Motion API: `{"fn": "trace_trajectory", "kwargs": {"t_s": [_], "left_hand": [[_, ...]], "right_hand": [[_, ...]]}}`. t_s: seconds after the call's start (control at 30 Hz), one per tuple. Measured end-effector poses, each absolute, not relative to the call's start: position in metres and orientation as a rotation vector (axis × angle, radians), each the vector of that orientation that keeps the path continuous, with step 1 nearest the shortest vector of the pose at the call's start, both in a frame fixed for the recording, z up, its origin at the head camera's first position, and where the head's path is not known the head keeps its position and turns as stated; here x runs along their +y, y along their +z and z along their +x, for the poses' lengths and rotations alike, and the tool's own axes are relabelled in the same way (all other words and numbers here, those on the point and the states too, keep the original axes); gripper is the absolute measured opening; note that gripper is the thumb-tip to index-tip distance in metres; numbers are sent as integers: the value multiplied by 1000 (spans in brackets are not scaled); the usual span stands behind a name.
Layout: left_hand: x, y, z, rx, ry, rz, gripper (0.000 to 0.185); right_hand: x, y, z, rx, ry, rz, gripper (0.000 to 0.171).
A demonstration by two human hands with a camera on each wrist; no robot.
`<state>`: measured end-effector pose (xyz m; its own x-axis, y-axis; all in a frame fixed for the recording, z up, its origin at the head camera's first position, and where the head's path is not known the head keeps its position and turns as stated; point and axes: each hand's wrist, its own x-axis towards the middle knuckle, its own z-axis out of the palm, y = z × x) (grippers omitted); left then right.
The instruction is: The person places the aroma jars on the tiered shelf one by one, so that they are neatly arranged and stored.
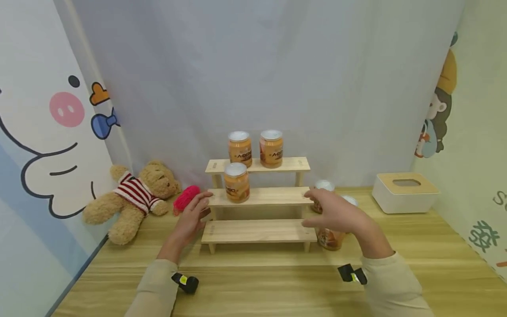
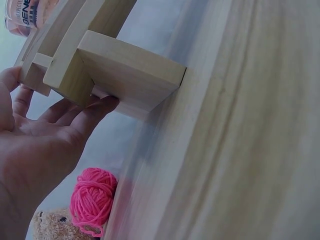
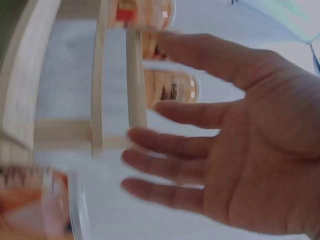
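A three-step wooden rack (image 1: 257,231) stands mid-table. Two orange jars with silver lids (image 1: 240,148) (image 1: 271,148) sit on its top step, and a third jar (image 1: 236,182) on the middle step. My left hand (image 1: 192,215) is open, its fingers (image 2: 85,117) touching the rack's left end. My right hand (image 1: 336,213) hovers open at the rack's right end, fingers (image 3: 170,147) spread, holding nothing. More jars (image 1: 330,237) stand on the table behind and under that hand, partly hidden.
A teddy bear (image 1: 132,198) in a striped shirt and a pink yarn ball (image 1: 186,198) lie left of the rack. A white tissue box (image 1: 405,192) sits at the back right. Curtain walls close the back and sides.
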<state>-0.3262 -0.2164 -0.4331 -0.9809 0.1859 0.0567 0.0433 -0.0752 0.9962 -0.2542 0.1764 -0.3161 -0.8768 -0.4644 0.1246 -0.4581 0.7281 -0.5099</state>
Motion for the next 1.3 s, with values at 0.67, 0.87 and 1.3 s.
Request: {"fn": "trace_trajectory", "kwargs": {"t_s": [0.67,0.87,1.3], "left_hand": [[-219,-434,-326,2091,2209,280,48],[-219,-434,-327,2107,2176,286,52],[-218,-433,-326,2077,2209,279,50]], "right_hand": [[217,-347,-277,2865,-673,-557,47],[217,-353,-280,2814,-664,-432,58],[228,-323,-259,2795,-602,-726,51]]}}
